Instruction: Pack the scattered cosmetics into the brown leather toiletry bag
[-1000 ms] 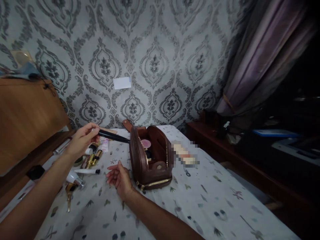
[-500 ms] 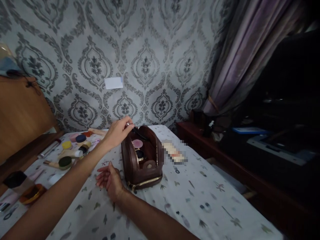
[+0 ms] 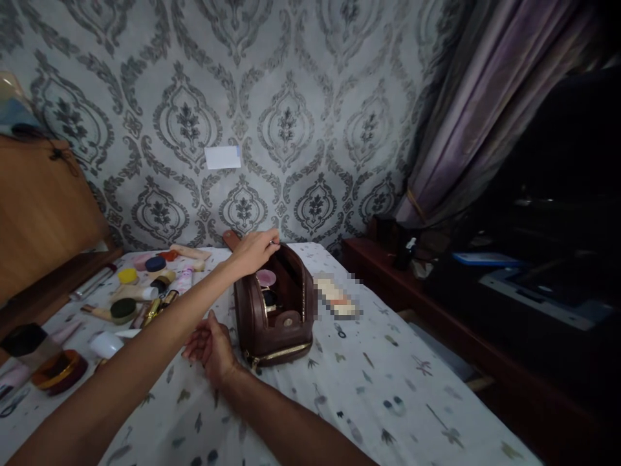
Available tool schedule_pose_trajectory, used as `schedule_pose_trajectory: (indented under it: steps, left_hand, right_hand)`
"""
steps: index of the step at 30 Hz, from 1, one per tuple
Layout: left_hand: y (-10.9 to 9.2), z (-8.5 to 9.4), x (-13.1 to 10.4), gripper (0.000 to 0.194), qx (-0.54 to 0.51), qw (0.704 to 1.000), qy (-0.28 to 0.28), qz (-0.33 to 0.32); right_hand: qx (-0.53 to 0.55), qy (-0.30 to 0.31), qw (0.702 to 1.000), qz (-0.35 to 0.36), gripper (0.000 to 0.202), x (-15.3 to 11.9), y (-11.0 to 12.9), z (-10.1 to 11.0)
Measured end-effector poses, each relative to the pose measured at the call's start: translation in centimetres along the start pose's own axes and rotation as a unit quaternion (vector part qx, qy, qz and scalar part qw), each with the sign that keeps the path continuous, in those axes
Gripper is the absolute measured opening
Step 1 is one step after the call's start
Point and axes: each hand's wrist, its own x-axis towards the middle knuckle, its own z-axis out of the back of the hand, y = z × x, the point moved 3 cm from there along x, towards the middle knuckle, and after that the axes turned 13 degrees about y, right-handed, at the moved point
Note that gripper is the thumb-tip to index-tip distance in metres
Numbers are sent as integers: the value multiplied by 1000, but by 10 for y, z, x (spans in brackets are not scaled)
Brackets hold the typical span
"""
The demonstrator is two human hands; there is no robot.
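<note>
A brown leather makeup bag [image 3: 250, 330] stands unzipped on the patterned sheet, its wide mouth facing up. Inside lie a round pink compact [image 3: 266, 278] and a round black item [image 3: 270, 298]. My left hand [image 3: 259, 251] reaches over the bag's far left rim with its fingers pinched. A small glint shows at the fingertips, from a slim black item [image 3: 272, 243] that is mostly hidden. Left of the bag's near corner, my right hand [image 3: 211, 349] rests palm up, fingers loosely apart and nothing in it.
Cosmetics spread over the left side of the sheet [image 3: 301, 414], among them a dark-lidded jar [image 3: 123, 310], a white tube [image 3: 105, 344] and an amber jar [image 3: 59, 372]. A blurred-out pale packet [image 3: 337, 298] lies right of the bag. The patterned wall [image 3: 286, 194] stands behind.
My left hand has moved right, over the bag's mouth, and the slim black item it pinches has mostly gone out of sight. My right hand has barely moved.
</note>
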Motion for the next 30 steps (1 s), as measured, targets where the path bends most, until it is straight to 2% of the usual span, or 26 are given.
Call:
schedule_pose_trajectory:
  steps: [4, 14, 25, 30]
  left_hand:
    - [5, -5, 7, 10, -4, 1000, 6, -7]
    - [21, -15, 22, 11, -9, 999, 31, 27]
    - [16, -20, 27, 11, -6, 992, 117, 43]
    - [12, -29, 32, 11, 4, 987, 150, 54]
  right_hand:
    - [-4, 7, 1000, 0, 60, 0, 0, 0]
    - [-14, 9, 1000, 4, 59, -1, 1, -1]
    - [-16, -8, 1000, 8, 57, -2, 2, -3]
    - [-18, -20, 999, 19, 53, -4, 4, -6]
